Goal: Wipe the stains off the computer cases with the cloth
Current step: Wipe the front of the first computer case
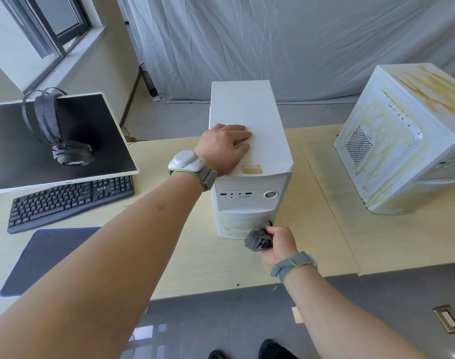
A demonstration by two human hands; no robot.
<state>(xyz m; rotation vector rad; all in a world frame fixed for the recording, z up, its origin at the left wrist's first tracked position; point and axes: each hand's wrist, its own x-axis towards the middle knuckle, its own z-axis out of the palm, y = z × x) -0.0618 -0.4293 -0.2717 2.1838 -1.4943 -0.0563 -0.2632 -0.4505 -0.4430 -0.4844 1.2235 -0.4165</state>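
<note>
A white tower computer case [249, 112] stands upright in the middle of the light wooden desk [195, 255]. My left hand [225, 146] lies flat on its top, fingers straight. My right hand [279, 243] grips a crumpled grey cloth [257, 239] and holds it against the lower front panel, where yellowish stains [236, 225] show. A second white case [402, 151], streaked with yellow-brown stains on its top and side, stands at the right of the desk.
A monitor [52, 141] with black headphones [58, 125] hung on it stands at the left. In front of it lie a black keyboard [71, 200] and a dark mouse mat [50, 257]. White drapes hang behind the desk.
</note>
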